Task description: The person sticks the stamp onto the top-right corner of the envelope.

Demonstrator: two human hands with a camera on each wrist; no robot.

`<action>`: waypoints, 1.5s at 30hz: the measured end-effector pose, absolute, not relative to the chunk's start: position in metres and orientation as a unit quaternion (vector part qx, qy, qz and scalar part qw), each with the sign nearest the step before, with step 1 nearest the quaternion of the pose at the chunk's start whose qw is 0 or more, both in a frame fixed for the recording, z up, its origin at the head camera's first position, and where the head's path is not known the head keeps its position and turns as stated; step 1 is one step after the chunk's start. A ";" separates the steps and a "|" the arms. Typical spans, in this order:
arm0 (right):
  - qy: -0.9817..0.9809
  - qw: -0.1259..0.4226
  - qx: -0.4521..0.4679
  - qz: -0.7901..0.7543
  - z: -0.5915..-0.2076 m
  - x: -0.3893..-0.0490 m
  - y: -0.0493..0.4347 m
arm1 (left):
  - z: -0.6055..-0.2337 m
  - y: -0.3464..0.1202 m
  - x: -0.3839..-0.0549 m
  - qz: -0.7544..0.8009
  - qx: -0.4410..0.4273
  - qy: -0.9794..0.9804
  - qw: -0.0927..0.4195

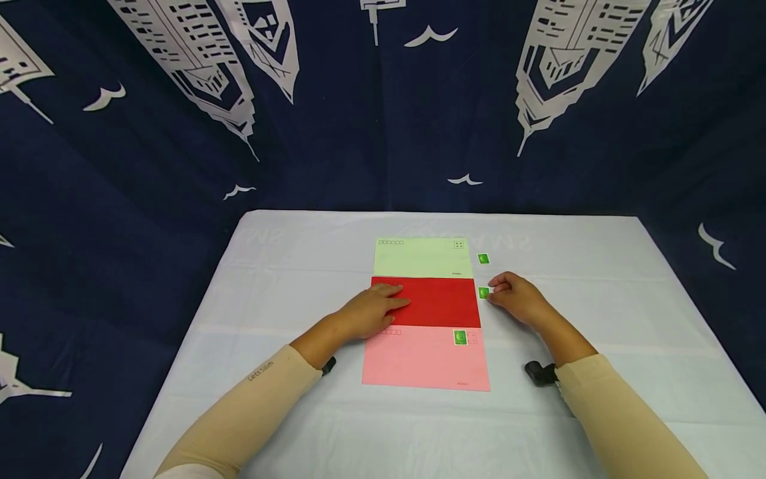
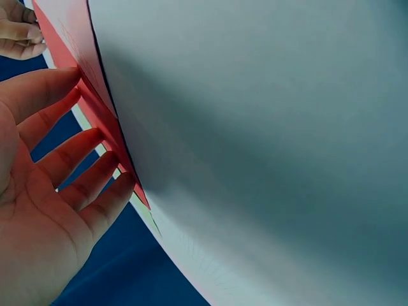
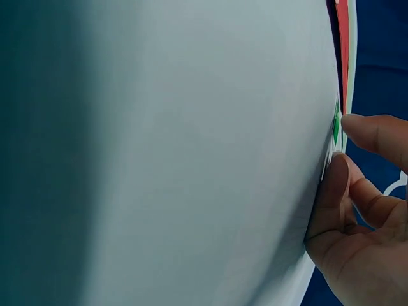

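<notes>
A red envelope [image 1: 443, 303] lies between a pale green envelope [image 1: 421, 259] above and a pink envelope [image 1: 419, 362] below. My left hand [image 1: 370, 311] rests on the left part of the red one, its fingers spread and fairly straight, as the left wrist view also shows. Just off the red envelope's right edge lies a small green stamp [image 1: 483, 293], with my right hand [image 1: 519, 298] at its right side. In the right wrist view the thumb and forefinger are parted close to this stamp [image 3: 336, 124]. On the pink envelope, near its upper right corner, sits another green stamp [image 1: 460, 338].
A third green stamp [image 1: 483, 259] lies to the right of the pale green envelope. White cloth covers the table [image 1: 287, 279]. Behind it hangs a dark blue curtain [image 1: 383, 133] printed with buildings and birds.
</notes>
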State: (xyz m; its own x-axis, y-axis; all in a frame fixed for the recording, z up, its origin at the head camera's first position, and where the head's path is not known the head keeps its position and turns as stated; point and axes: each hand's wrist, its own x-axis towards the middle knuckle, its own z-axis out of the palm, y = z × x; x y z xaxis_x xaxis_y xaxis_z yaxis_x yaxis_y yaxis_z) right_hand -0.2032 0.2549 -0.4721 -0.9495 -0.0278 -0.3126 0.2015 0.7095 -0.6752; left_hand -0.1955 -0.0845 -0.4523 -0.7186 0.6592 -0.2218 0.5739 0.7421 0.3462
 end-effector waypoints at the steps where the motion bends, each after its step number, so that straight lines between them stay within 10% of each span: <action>1: 0.913 0.151 0.047 -0.375 -0.472 -0.203 0.255 | -0.452 -0.084 -0.195 0.127 0.336 0.918 0.168; 45: 0.915 0.131 0.045 -0.378 -0.471 -0.202 0.256 | -0.456 -0.085 -0.196 0.110 0.343 0.919 0.163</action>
State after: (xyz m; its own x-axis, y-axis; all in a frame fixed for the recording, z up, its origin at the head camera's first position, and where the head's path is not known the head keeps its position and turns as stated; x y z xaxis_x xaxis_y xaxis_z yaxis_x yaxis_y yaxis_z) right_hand -0.2017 0.2560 -0.4715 -0.9615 -0.0175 -0.2743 0.1811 0.7104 -0.6801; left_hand -0.1965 -0.0854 -0.4558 -0.7120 0.6658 -0.2232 0.5940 0.7405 0.3143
